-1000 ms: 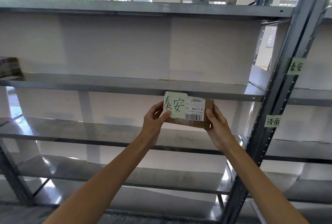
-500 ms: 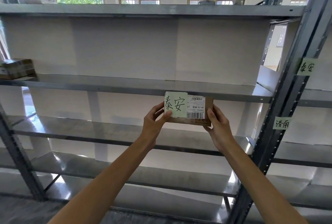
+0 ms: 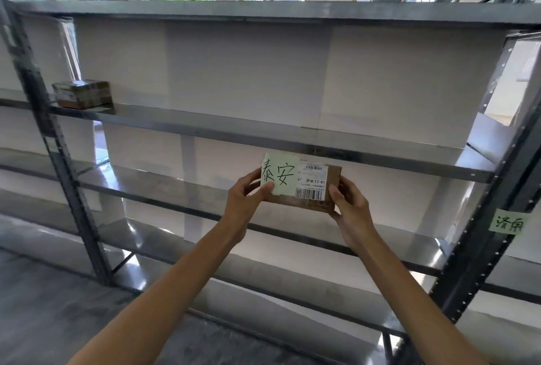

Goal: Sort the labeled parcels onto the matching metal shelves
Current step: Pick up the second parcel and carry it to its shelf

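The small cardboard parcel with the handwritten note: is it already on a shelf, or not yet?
Not yet. Both hands, left and right, hold the parcel in the air, in front of the shelves.

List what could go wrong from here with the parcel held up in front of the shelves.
1. The only shelf tag in view reads 济南, while the parcel's note reads 泰安; shelving by that tag would likely missort it.
2. The left hand and right hand pinch the parcel by its ends in mid-air; a slip could drop it.
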`<move>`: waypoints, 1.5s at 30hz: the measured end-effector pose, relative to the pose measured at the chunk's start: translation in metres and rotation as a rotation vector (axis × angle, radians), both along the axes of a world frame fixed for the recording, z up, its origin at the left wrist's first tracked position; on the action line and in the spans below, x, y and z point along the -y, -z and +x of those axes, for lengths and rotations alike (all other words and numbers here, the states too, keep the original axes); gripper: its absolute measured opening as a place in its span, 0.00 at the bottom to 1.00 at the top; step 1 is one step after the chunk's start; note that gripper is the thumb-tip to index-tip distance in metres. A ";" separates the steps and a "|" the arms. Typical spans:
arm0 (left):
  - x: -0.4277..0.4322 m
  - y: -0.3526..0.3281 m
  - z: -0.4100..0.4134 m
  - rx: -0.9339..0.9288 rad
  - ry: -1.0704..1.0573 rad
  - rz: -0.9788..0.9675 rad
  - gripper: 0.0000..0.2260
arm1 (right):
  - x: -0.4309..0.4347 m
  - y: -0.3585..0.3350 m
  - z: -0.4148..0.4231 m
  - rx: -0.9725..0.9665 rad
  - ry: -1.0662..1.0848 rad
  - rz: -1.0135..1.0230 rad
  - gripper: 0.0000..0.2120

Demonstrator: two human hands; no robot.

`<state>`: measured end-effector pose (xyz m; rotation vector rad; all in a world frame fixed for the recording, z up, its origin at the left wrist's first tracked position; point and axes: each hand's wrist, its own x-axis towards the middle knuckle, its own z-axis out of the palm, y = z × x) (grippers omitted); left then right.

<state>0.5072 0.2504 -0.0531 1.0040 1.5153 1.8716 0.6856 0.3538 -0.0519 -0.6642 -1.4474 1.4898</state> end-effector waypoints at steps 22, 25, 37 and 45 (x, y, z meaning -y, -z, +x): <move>0.126 0.008 -0.137 -0.024 -0.256 0.039 0.12 | 0.083 0.006 -0.170 -0.069 -0.344 -0.073 0.15; 0.136 0.007 -0.162 -0.011 -0.299 0.053 0.11 | 0.093 0.004 -0.196 -0.066 -0.363 -0.078 0.15; 0.181 0.026 -0.242 0.106 -0.379 0.035 0.11 | 0.134 0.006 -0.289 -0.040 -0.365 -0.169 0.15; 0.200 0.033 -0.273 0.145 -0.443 -0.016 0.09 | 0.150 0.014 -0.328 0.016 -0.405 -0.131 0.16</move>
